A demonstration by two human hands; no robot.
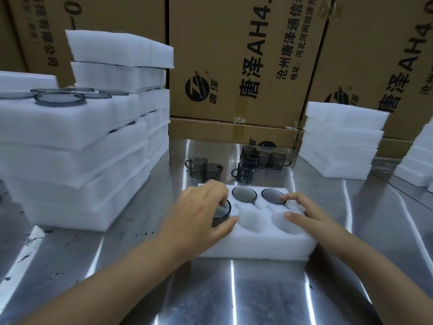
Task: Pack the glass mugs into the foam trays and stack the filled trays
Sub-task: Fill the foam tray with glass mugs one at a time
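Fingers (221, 195) of the left hand (201, 212) curl over the rim of a smoky glass mug (220, 218), with the thumb against its near side. The mug sits partly down in the front-left pocket of the foam tray (257, 245), its rim above the foam. The right hand (311, 214) rests on the tray's right side with its fingers (290, 197) spread and relaxed, gripping nothing. Its forefinger reaches the edge of the back-right mug (271, 195) and its thumb lies on the foam by the front-right pocket (284, 222).

A second seated mug (244, 194) fills the back-middle pocket. The front-middle pocket (251, 219) and the front-right one hold nothing. The tray lies flat on the steel bench (234, 289), close in front of the person.

Beyond the tray, several loose mugs (243, 172) stand upright on the bench in two small groups. To the left rises a stack of filled trays (70, 160); mug rims show in its top tray (59, 98). A taller foam stack (121, 73) stands behind it. At right stands a lower pile of foam trays (339, 141), and printed cardboard boxes (234, 55) wall the back.
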